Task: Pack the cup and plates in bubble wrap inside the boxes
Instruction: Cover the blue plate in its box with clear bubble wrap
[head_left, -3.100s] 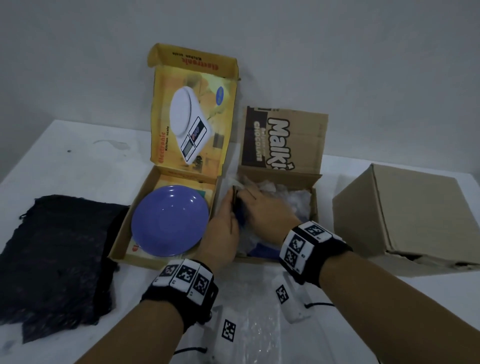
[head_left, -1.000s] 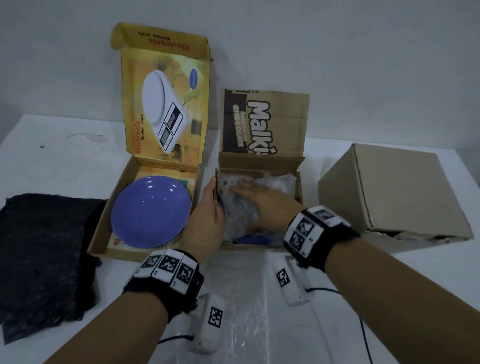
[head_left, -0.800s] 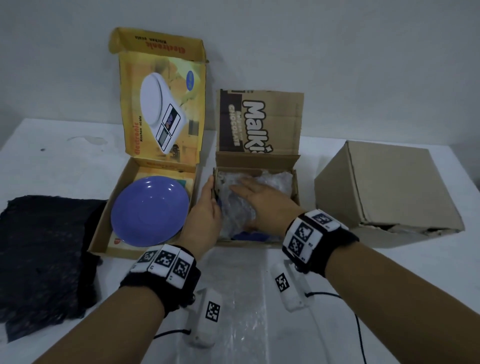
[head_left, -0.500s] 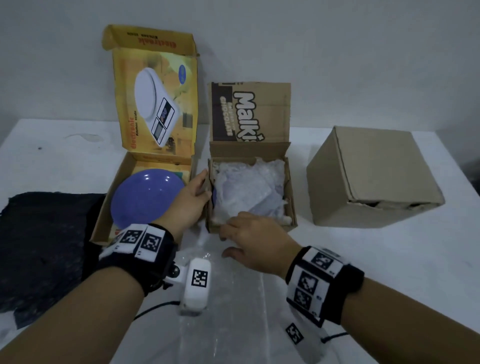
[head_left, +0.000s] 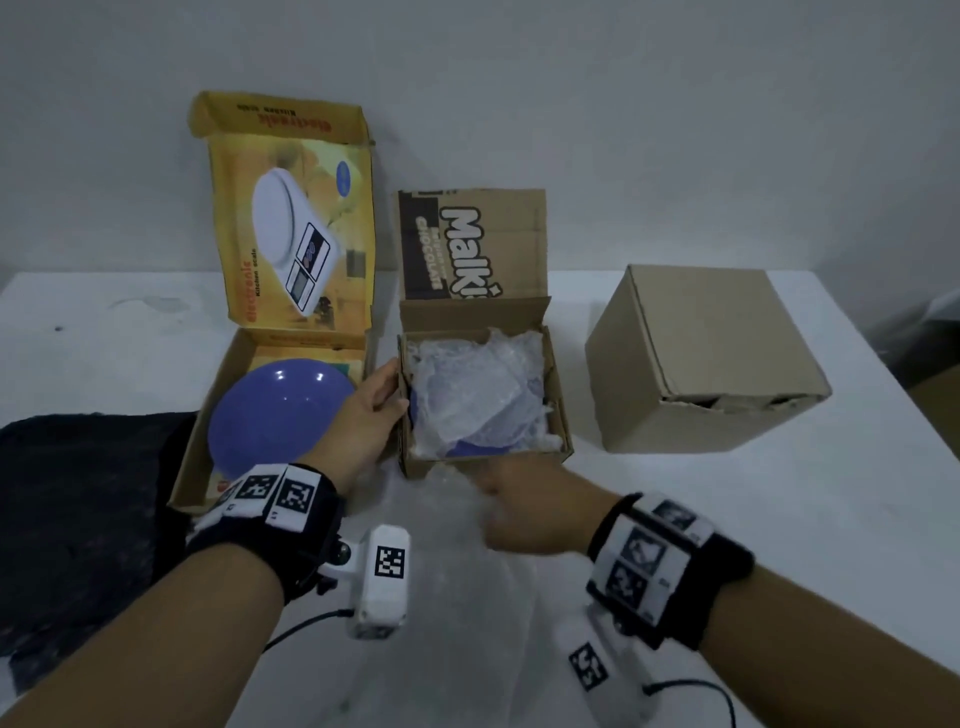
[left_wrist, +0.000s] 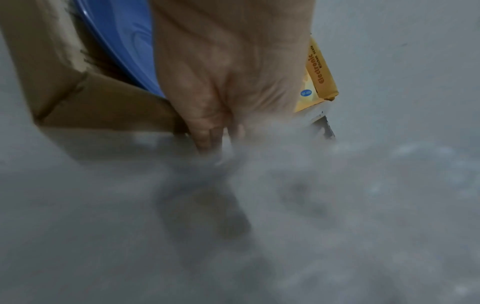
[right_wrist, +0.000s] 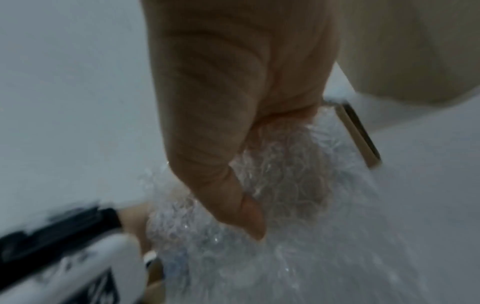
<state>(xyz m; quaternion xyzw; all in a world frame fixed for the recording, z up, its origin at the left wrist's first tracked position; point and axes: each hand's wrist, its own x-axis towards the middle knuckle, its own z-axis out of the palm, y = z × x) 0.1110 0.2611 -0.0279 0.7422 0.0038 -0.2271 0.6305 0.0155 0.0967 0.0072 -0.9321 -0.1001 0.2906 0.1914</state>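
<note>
An unwrapped blue plate (head_left: 280, 410) lies in the open yellow kitchen-scale box (head_left: 208, 447). The middle brown box (head_left: 558, 415) holds a blue plate (head_left: 478, 395) covered in crumpled bubble wrap. My left hand (head_left: 374, 410) rests against that box's left wall with its fingers straight. In the left wrist view a blue rim (left_wrist: 116, 41) shows inside the brown box corner (left_wrist: 103, 107). In front of the box, my right hand (head_left: 519, 514) pinches a loose bubble wrap sheet (head_left: 467, 597) lying on the table. The thumb (right_wrist: 228, 185) presses into the bunched wrap (right_wrist: 285, 174).
A closed plain cardboard box (head_left: 706, 364) stands to the right of the middle box. A black cloth (head_left: 78, 519) lies at the left edge. Both open lids stand upright against the back wall. The white table (head_left: 779, 519) reaches to the right.
My right hand has come out of the middle box and dropped onto the bubble wrap sheet in front of it. The left hand stays at the box's left wall.
</note>
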